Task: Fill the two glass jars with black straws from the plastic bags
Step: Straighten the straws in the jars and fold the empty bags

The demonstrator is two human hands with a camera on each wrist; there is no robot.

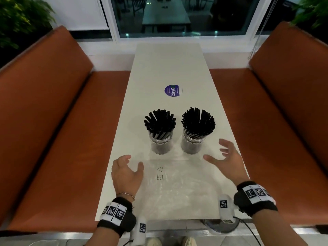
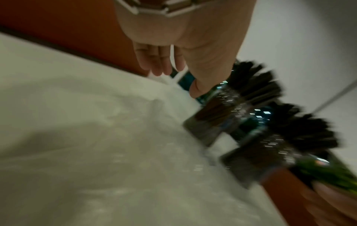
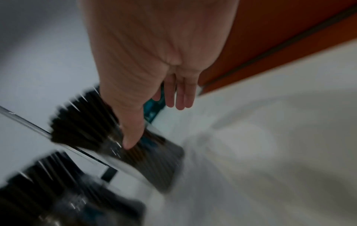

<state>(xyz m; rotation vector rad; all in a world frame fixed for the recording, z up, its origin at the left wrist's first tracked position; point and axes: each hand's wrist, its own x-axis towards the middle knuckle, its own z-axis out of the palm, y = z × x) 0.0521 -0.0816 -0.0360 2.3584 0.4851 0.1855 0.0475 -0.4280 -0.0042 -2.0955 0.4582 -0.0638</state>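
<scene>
Two glass jars stand side by side on the white table (image 1: 168,64), each packed with black straws that fan out at the top: the left jar (image 1: 160,144) and the right jar (image 1: 191,143). Clear, flattened plastic bags (image 1: 177,185) lie on the table in front of them. My left hand (image 1: 130,166) hovers near the left jar's front left, fingers loosely curved, holding nothing. My right hand (image 1: 221,153) is spread to the right of the right jar, empty. Both wrist views are blurred; they show the left hand (image 2: 173,65), the right hand (image 3: 154,107) and the jars (image 2: 208,123) (image 3: 154,162).
A round purple sticker (image 1: 172,90) sits on the table beyond the jars. Orange bench seats (image 1: 58,132) (image 1: 276,125) flank the table on both sides. A window (image 1: 166,16) is at the far end. Plants (image 1: 19,20) stand in the back corners.
</scene>
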